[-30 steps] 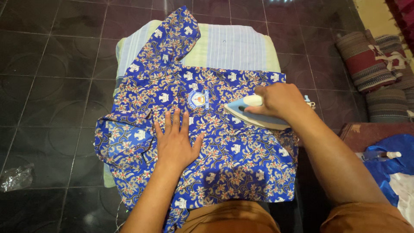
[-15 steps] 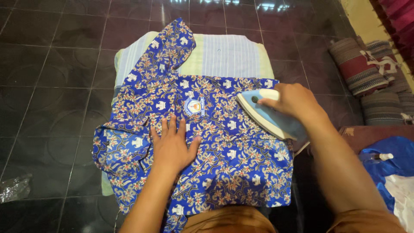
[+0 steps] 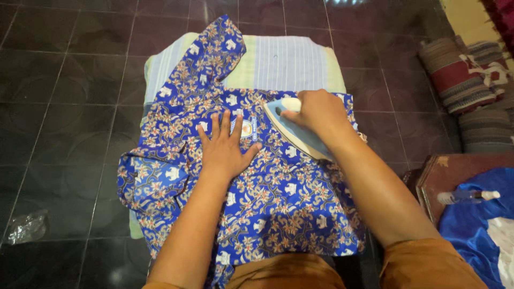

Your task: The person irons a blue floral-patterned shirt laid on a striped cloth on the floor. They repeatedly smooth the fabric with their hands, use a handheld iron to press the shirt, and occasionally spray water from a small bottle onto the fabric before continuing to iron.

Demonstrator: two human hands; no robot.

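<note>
The right hand [image 3: 316, 115] is wrapped around the handle of a pale blue and white iron [image 3: 292, 128]. At its 9 o'clock, the left hand [image 3: 225, 150] lies spread flat on a blue floral batik shirt [image 3: 267, 198], which covers a striped cushion [image 3: 289, 61] on dark tiled floor [image 3: 64, 96].

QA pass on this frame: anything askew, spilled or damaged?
Nothing spilled or damaged. Only oddity: the shirt overhangs the striped pad, its sleeve bunched on the floor tiles at left.
</note>
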